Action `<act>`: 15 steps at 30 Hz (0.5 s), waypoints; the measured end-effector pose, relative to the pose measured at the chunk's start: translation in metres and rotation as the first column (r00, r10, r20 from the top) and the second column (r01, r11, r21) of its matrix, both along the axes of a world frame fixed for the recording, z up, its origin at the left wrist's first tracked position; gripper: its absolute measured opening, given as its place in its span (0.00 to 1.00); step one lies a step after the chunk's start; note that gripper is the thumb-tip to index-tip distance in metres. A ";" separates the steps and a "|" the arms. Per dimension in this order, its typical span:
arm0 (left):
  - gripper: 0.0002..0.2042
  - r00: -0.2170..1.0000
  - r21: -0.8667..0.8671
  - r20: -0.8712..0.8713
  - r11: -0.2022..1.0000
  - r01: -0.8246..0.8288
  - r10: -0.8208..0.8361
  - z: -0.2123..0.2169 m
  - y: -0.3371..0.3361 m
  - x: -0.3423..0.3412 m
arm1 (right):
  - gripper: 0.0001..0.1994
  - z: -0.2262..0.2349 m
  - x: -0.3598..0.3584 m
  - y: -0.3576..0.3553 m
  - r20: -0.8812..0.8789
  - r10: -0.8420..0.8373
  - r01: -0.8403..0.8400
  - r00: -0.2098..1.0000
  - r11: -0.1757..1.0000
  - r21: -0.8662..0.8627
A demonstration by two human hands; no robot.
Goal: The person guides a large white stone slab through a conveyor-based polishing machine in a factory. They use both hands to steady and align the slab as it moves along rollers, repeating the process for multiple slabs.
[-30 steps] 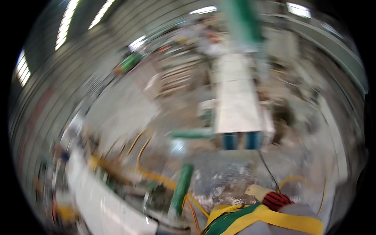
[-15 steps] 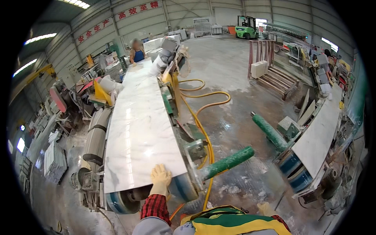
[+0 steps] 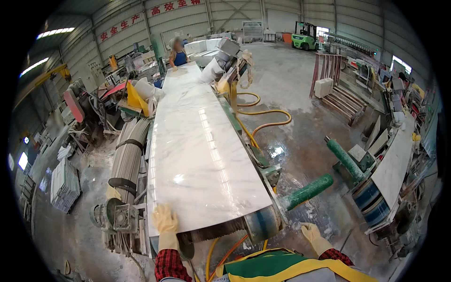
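A long, polished white stone slab (image 3: pixel 202 160) with faint grey veins lies on a belt machine running away from me. My left hand (image 3: pixel 165 220), in a cream glove, rests flat on the slab's near left corner, fingers stretched out. Under the near edge, a blue-ended roller (image 3: pixel 263 223) shows at the right. My right hand (image 3: pixel 314 236), also gloved, hangs in the air over the floor, below a green cylinder (image 3: pixel 310 191). Its fingers are loosely bent, with nothing visible in them.
A co-worker (image 3: pixel 178 55) stands at the slab's far end, one hand near it. Yellow hoses (image 3: pixel 270 123) curl along the floor. Bundled strips (image 3: pixel 128 157) lie left of the machine. Another belt machine carries a pale slab (image 3: pixel 396 162) at right, near a rack (image 3: pixel 336 91).
My left hand has shifted left along the slab's near edge to its corner. My right hand has come forward, more fully into view. The whole view has turned slightly.
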State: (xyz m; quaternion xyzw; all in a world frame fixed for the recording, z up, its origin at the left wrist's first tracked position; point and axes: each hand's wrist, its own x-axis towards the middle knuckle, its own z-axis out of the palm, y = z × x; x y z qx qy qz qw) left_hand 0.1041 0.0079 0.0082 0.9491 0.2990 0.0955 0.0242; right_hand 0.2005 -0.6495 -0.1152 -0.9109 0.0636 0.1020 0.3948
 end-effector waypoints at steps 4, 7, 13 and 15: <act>0.19 0.970 0.200 0.211 0.977 0.077 -0.120 0.013 0.035 -0.013 | 0.18 0.133 0.002 0.081 0.227 0.061 -0.057 0.972 0.998 -0.027; 0.23 0.930 0.161 0.356 0.986 0.032 -0.088 -0.036 0.090 -0.048 | 0.21 0.182 0.019 0.148 0.270 0.339 -0.320 0.901 0.941 -0.113; 0.24 0.997 0.734 -0.070 0.674 0.082 -0.046 -0.052 0.076 -0.055 | 0.22 0.121 0.067 0.207 0.629 0.584 -0.446 0.512 0.807 -0.387; 0.24 0.984 0.888 -0.171 0.441 0.127 0.059 -0.065 0.081 -0.052 | 0.27 0.102 0.076 0.227 0.550 0.659 -0.459 0.514 0.752 -0.472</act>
